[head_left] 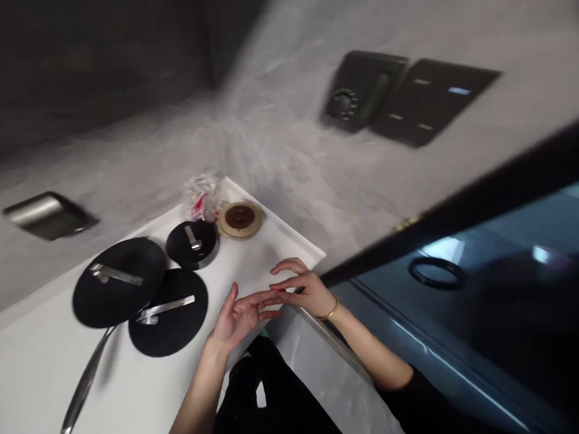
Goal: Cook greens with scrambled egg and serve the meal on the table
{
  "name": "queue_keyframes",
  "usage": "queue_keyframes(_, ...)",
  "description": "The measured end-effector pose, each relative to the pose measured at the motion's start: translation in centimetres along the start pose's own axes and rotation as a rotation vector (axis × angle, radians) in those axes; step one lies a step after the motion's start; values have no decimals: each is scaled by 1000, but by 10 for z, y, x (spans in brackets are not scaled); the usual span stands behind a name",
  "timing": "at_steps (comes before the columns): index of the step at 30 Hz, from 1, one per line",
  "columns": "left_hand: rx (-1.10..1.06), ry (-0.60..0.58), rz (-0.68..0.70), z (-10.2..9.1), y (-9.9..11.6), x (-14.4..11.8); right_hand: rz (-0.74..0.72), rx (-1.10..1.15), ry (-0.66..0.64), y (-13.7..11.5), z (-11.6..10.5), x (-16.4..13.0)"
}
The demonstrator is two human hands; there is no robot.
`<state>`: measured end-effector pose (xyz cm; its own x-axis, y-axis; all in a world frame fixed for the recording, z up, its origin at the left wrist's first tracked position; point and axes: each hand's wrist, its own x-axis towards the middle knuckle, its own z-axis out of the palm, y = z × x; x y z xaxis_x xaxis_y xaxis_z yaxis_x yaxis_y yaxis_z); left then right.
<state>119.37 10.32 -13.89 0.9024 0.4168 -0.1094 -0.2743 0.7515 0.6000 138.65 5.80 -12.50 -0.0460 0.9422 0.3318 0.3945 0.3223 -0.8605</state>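
Note:
My left hand [237,318] is held palm up over the front edge of a white counter [26,378], fingers spread and holding nothing. My right hand [302,288] hovers just right of it, fingers apart, fingertips touching the left hand's fingertips; a gold bangle sits on its wrist. Three black round lids with metal handles lie on the counter to the left: a large one [119,280], another [169,313] and a small one [191,243]. The picture is blurred.
A long metal handle [82,390] lies on the counter at the left. A beige round lid [240,219] and a crumpled wrapper [202,196] sit in the counter's far corner. Dark wall panels [400,98] hang on the grey wall. A glass door [477,309] stands right.

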Motion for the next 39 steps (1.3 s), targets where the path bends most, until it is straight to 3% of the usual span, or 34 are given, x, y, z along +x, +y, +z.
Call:
queue_keyframes(5,46,-143,-174,24,-34,37,229,-104,459,-1,-41,-87)
queue_keyframes(7,121,-157,-201,32,-50,61,266,-298,600,8,-62,-118)
queue_keyframes(9,237,-147,-191,43,-69,92,291,-615,635,22,-87,-141)
queue_keyframes(10,304,-132,-166,50,-79,109,307,-787,588,31,-102,-149)
queue_keyframes(12,426,-80,-80,66,-99,142,355,-1087,354,49,-136,-157)
queue_keyframes(15,514,-21,42,92,-130,182,394,-1284,2,73,-188,-156)
queue_keyframes(18,587,12,130,112,-162,212,357,-1304,-112,84,-228,-153)
queue_keyframes(20,656,81,189,123,-186,233,328,-1307,-166,87,-244,-154)
queue_keyframes(24,671,348,341,139,-235,285,259,-1287,-207,102,-255,-155)
queue_keyframes(27,632,530,441,143,-259,315,204,-1246,-173,119,-253,-154)
queue_keyframes(32,623,602,524,136,-275,331,198,-1168,-66,140,-244,-153)
queue_keyframes(36,575,605,578,130,-287,337,128,-1119,-64,142,-245,-159)
queue_keyframes(39,530,584,589,132,-301,340,169,-1121,-50,141,-250,-169)
